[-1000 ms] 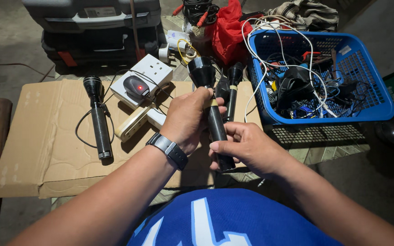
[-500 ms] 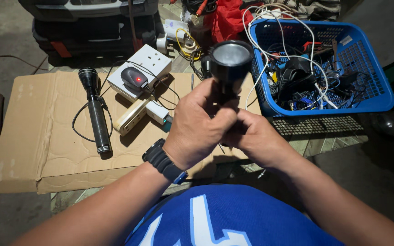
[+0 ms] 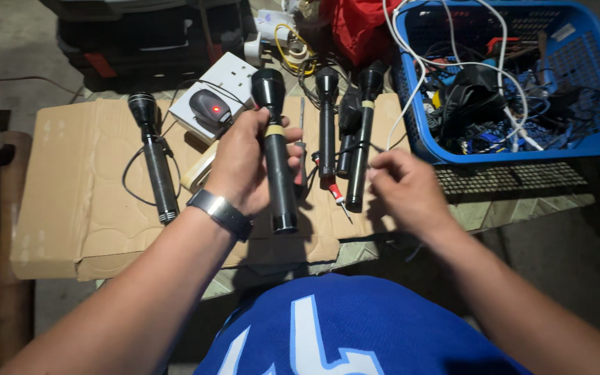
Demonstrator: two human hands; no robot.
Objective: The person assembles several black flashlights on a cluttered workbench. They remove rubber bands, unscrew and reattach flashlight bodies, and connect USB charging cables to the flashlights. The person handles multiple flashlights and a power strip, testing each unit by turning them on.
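The left hand is wrapped around a black flashlight with a tan band, holding it above the flattened cardboard sheet with its head pointing away from the person. The right hand hovers empty just off the cardboard's right edge — fingers loosely curled, gripping nothing. On the cardboard lie more black flashlights — one near its left part, two at its right part. A blue basket of cables sits right of the cardboard.
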